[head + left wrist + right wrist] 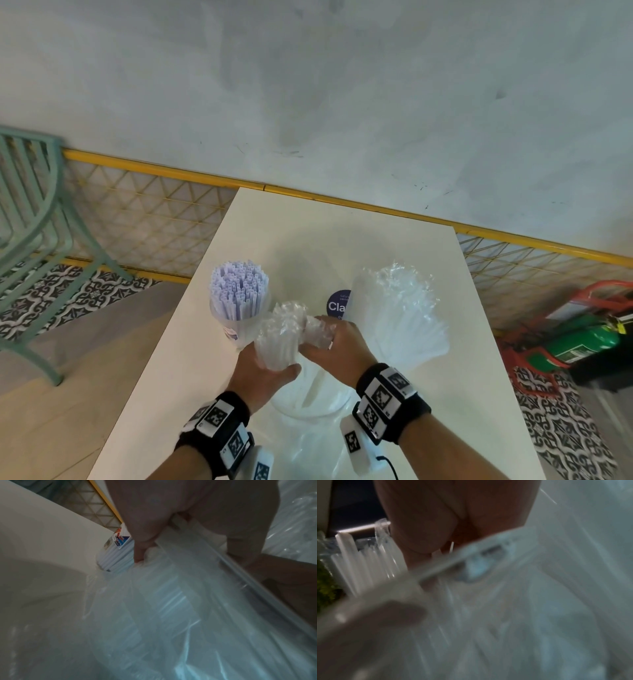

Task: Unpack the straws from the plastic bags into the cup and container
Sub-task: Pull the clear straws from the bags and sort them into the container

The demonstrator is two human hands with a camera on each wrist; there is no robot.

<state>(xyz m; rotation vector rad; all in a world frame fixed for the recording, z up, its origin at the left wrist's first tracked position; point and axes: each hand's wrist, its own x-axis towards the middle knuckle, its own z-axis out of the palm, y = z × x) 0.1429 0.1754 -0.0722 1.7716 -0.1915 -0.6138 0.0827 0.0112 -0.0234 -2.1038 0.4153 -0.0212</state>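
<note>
Above the tabletop (428, 394), the left hand (260, 373) grips a bagged straw bundle (279, 339); the right hand (337, 346) pinches its crumpled plastic top (fingers hidden). A full cup (239, 308) stands just beside.

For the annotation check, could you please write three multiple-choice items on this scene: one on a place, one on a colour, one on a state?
1. Where is the cup of straws?
A. left of the hands
B. on the chair
C. on the floor

2. What colour is the chair?
A. red
B. pale green
C. black

3. What does the left hand do?
A. lies flat
B. grips a bagged straw bundle
C. hangs idle

Key:
1 A, it stands on the table there.
2 B, its frame is green.
3 B, its fingers wrap the bundle, with the right hand at the top.
</note>
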